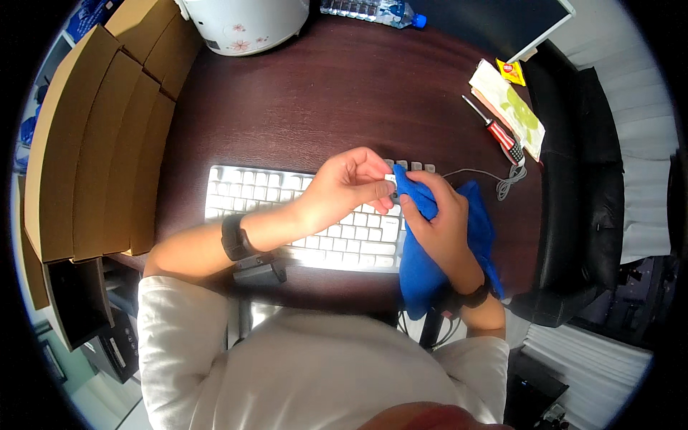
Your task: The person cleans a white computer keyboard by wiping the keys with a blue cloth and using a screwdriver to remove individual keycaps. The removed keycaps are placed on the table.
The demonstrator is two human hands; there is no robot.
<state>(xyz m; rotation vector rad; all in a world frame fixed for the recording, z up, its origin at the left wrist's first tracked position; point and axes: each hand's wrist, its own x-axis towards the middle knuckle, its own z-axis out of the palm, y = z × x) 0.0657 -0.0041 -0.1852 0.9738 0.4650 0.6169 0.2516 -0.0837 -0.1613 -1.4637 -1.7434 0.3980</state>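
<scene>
A small white keycap [390,178] sits pinched between the thumb and fingers of my left hand [347,186], above the right part of a white keyboard [337,244]. My right hand [446,218] grips a blue cloth [421,276], with a bunched fold of it pressed against the keycap. The rest of the cloth drapes under my right wrist and over the table's near edge. Several keycaps show just beyond my fingertips at the keyboard's far right; my hands and the cloth cover the keys nearest them.
Cardboard boxes [100,143] stand along the left edge of the dark wooden table [322,93]. At the back are a white rice cooker [247,25] and a water bottle [373,11]. On the right lie a screwdriver [498,132], a packet of tissues [512,107] and a coiled grey cable [510,180].
</scene>
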